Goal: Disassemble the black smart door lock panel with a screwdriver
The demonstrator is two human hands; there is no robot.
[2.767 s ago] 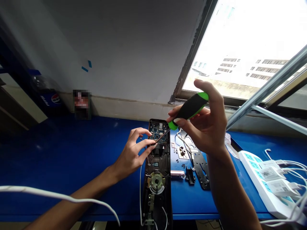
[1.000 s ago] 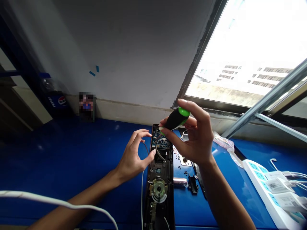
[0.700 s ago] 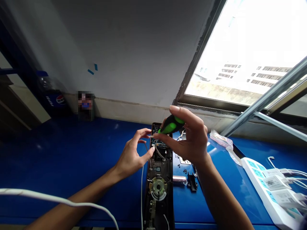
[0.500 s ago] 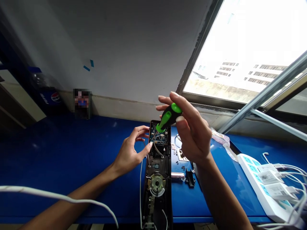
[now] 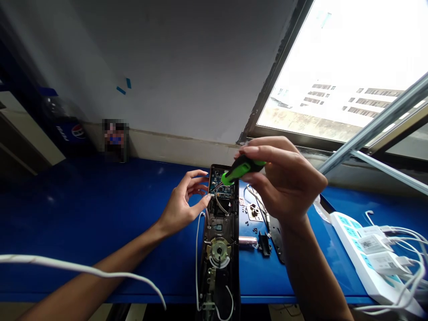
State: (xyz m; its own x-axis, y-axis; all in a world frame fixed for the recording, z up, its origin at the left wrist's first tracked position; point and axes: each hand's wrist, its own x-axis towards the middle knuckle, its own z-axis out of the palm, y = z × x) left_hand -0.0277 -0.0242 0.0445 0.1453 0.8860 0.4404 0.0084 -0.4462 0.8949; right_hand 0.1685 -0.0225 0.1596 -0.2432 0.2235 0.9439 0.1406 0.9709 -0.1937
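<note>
A long black door-lock body [image 5: 220, 232] lies opened on the blue table [image 5: 100, 209], with a blue circuit board [image 5: 221, 187] at its far end and a round brass part [image 5: 218, 249] lower down. My right hand [image 5: 284, 180] grips a green and black screwdriver [image 5: 241, 170], whose tip points down at the circuit board. My left hand [image 5: 183, 200] rests against the left edge of the lock beside the board, fingers curled and apart, thumb touching the case; nothing shows in it. Thin wires loop over the board.
A black metal plate [image 5: 276, 225], a small silver cylinder [image 5: 248, 243] and loose screws lie right of the lock. A white power strip [image 5: 368, 258] with chargers sits at the far right. A white cable [image 5: 83, 272] crosses the lower left. A Pepsi bottle [image 5: 72, 129] stands far left.
My right hand has turned the screwdriver in its fingers and lowered it toward the circuit board. My left hand let go of the shaft it pinched earlier and now rests beside the lock.
</note>
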